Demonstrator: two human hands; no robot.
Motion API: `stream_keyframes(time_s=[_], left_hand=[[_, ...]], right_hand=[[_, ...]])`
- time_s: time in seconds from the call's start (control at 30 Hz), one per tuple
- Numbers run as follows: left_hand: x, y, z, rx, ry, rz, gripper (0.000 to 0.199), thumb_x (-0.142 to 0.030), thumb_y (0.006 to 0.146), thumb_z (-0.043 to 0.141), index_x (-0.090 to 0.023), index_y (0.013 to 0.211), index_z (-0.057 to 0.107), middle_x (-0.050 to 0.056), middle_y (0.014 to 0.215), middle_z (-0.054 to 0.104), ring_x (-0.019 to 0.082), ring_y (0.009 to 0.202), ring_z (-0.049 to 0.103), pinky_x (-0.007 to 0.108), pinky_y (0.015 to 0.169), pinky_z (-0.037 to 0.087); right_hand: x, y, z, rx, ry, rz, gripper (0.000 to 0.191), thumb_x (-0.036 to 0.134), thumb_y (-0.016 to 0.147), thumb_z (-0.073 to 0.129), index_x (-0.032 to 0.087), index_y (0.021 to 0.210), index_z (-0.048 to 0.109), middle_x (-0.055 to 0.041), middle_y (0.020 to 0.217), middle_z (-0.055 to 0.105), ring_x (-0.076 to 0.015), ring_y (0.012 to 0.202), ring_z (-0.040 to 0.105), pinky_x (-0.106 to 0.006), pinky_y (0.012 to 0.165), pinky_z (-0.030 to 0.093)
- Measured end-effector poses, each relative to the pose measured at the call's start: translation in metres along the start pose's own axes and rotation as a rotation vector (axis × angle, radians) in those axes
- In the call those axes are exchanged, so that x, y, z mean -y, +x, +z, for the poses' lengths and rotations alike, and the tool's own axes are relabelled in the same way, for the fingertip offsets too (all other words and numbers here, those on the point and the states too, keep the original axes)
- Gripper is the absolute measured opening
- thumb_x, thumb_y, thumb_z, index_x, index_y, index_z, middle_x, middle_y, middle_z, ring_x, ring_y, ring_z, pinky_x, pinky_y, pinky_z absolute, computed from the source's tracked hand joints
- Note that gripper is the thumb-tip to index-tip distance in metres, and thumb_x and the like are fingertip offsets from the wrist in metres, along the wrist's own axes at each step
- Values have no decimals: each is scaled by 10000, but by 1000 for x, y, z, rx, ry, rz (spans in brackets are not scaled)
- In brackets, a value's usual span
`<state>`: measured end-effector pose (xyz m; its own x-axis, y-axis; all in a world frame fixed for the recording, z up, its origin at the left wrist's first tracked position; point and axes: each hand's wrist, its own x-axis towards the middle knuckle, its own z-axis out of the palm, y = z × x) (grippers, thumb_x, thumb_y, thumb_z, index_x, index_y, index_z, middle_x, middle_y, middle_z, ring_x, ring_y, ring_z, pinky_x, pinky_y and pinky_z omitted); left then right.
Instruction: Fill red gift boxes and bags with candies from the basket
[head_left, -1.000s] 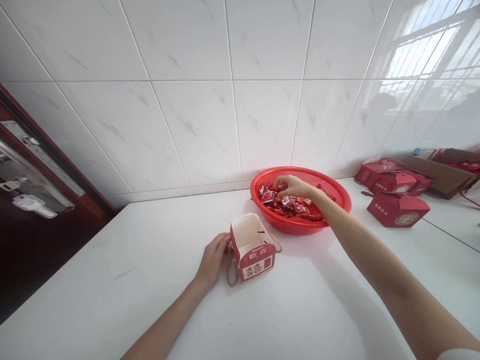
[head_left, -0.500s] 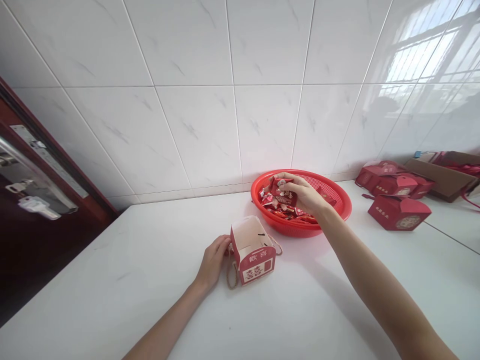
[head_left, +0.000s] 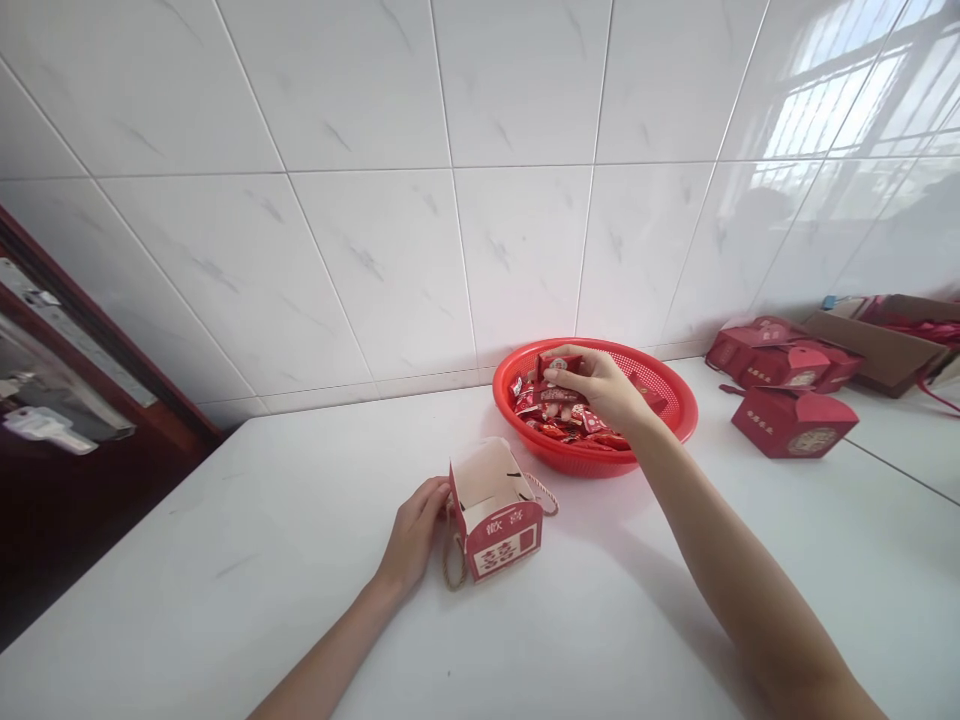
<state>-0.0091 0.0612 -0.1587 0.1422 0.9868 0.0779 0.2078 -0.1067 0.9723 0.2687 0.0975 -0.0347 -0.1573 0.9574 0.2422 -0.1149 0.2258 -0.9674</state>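
A small red gift box (head_left: 504, 554) with white Chinese characters and twisted cord handles stands open on top, its pale inside facing up. My left hand (head_left: 414, 528) rests at the box's left side, fingers closed against it; the fingertips are partly hidden behind the box. Over the red plastic basket (head_left: 589, 461), my right hand (head_left: 606, 392) pinches a dark red candy packet (head_left: 553, 396) between thumb and fingers. Several wrapped candies (head_left: 564, 430) in red and pink lie heaped in the basket, just under that hand.
On the right stand a closed red gift box (head_left: 784, 425) and more red boxes (head_left: 772, 360) behind it. A brown cardboard carton (head_left: 892, 362) is at the far right. White tiled wall (head_left: 360, 270) borders the table's back; a dark red door (head_left: 45, 500) with keys is left.
The view has shifted a little, moving everything slightly left. The packet in my right hand now tilts flatter over the basket. My left hand stays against the gift box.
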Motion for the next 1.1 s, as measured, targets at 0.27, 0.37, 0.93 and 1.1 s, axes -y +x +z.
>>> stream_keyframes(time_s=[0.27,0.37,0.93,1.1], left_hand=[[-2,-1,2,-88,-32,-4,365,-514,864,544,-197,931,712,32,826,675,228,804,599,322,743,478],[-9,-1,-2,-229,-34,42,316,-466,844,564,-202,925,719,17,768,644,214,781,593,322,768,476],[-132,-1,12,153,-153,234,382,-328,857,715,-234,1220,639,13,875,715,205,860,712,333,799,580],[-126,0,15,130,-254,193,395,-300,829,749,-251,1207,645,-17,863,697,143,727,689,262,696,578]], right_hand=[[20,-20,15,82,-111,-24,232,363,805,772,190,924,673,4,640,685,-154,456,649,-261,414,538],[21,-27,33,164,-206,-62,180,333,834,734,178,908,681,2,657,670,-154,435,644,-245,354,487],[4,-41,73,133,-295,-278,198,242,953,564,199,1120,661,-5,791,712,-115,563,659,-226,506,527],[3,-39,72,136,-396,-360,180,215,967,543,191,1106,654,-24,841,699,-140,699,675,-252,599,543]])
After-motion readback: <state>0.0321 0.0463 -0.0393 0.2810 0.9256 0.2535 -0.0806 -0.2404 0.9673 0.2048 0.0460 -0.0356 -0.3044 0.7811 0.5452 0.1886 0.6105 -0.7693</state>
